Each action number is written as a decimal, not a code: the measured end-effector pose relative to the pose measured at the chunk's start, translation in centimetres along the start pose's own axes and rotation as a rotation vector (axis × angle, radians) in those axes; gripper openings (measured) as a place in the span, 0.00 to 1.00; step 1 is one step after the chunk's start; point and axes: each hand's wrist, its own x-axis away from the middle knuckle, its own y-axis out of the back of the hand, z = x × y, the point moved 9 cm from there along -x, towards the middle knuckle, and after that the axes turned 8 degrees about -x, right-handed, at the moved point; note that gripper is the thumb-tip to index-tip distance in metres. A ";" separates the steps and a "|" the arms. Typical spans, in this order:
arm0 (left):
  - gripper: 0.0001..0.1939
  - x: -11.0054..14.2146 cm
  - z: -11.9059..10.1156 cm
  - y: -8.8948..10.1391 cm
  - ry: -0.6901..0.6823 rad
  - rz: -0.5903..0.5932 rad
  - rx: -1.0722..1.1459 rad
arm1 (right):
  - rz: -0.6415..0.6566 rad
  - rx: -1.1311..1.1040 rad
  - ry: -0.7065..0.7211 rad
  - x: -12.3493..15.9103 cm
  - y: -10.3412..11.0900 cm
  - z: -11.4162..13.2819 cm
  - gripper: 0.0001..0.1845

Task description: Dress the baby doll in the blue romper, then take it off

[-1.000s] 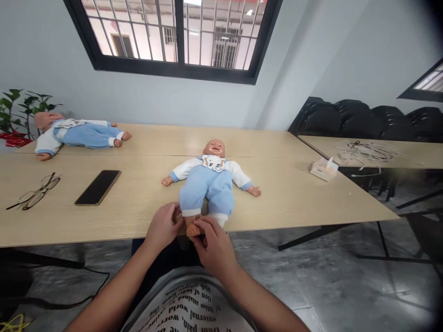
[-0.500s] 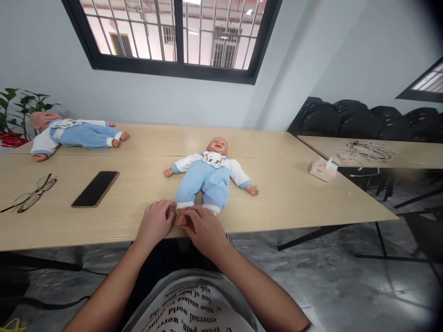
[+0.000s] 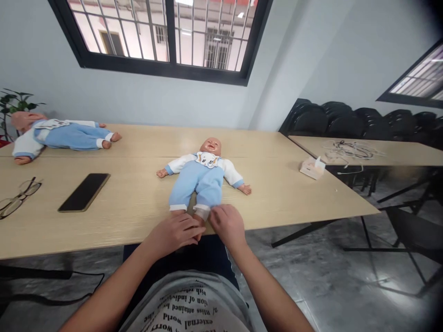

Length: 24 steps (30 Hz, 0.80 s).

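Note:
A baby doll (image 3: 197, 180) in a light blue and white outfit lies face up on the table, its feet toward me at the front edge. Across its lower legs reaches my left hand (image 3: 177, 233), the fingers closed around the foot on the right side. My right hand (image 3: 228, 223) is closed at the outer side of that same leg, pinching the white trouser cuff (image 3: 201, 210). The other cuff (image 3: 178, 207) sits above its ankle, and that foot is largely hidden behind my left hand.
On the left of the table (image 3: 277, 193) lie a phone (image 3: 85, 192), eyeglasses (image 3: 17, 201) and a second doll (image 3: 69, 135). A tissue box (image 3: 312, 168) stands right. White cables (image 3: 349, 151) lie on another table, with stacked black chairs (image 3: 308, 117) behind it.
My left hand has moved right, from the left leg to the foot on the right side. My right hand has shifted right, to the outer side of that leg's cuff. The view has turned slightly right.

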 end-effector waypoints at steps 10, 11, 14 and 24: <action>0.17 0.9 2.6 1.0 0.212 -0.308 0.284 | 0.086 -0.091 -0.110 2.7 -0.2 1.2 0.02; 0.18 1.0 2.7 1.0 0.223 -0.330 0.309 | 0.109 -0.053 -0.139 2.7 -0.6 0.9 0.03; 0.17 1.0 2.5 0.7 0.227 -0.359 0.343 | 0.164 -0.003 -0.194 2.2 -1.8 0.0 0.05; 0.12 0.2 2.0 0.5 0.234 -0.316 0.227 | 0.354 -0.237 -0.117 2.5 -1.5 0.7 0.08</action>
